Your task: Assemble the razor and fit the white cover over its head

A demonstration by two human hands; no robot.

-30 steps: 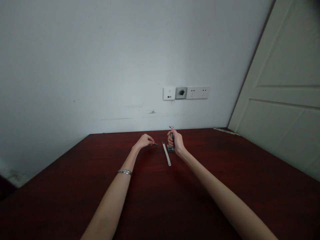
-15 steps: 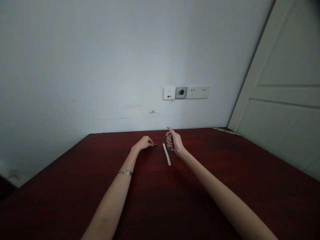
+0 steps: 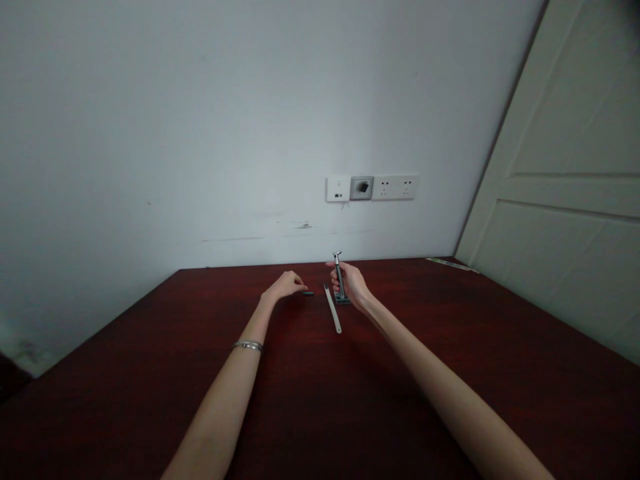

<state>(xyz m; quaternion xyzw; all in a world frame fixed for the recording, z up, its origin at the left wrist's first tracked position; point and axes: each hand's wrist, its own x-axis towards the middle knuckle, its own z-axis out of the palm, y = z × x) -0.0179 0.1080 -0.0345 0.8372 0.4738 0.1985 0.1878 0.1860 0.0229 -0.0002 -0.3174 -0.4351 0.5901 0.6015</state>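
Note:
My right hand (image 3: pixel 351 283) is closed round the dark handle of a razor (image 3: pixel 339 272), which stands nearly upright with its silver T-shaped head at the top. Under that hand, a small dark, partly see-through flat pack (image 3: pixel 342 300) lies on the table, partly hidden by the fingers. My left hand (image 3: pixel 287 285) is closed in a pinch at one end of a small dark green bar (image 3: pixel 309 293), low over the tabletop. Between the hands lies a long pale strip (image 3: pixel 333 310) with a black far end and a hole near its close end.
The dark red wooden table (image 3: pixel 300 400) ends at a white wall (image 3: pixel 240 133). Sockets and switches (image 3: pixel 373 188) are set in the wall. A thin pale strip (image 3: pixel 451 265) lies at the far right edge, near a panelled door (image 3: pixel 565 193).
My right-hand grip has loosened and shifted, a finger now points left, and more of the razor's handle shows. My left hand has hardly moved.

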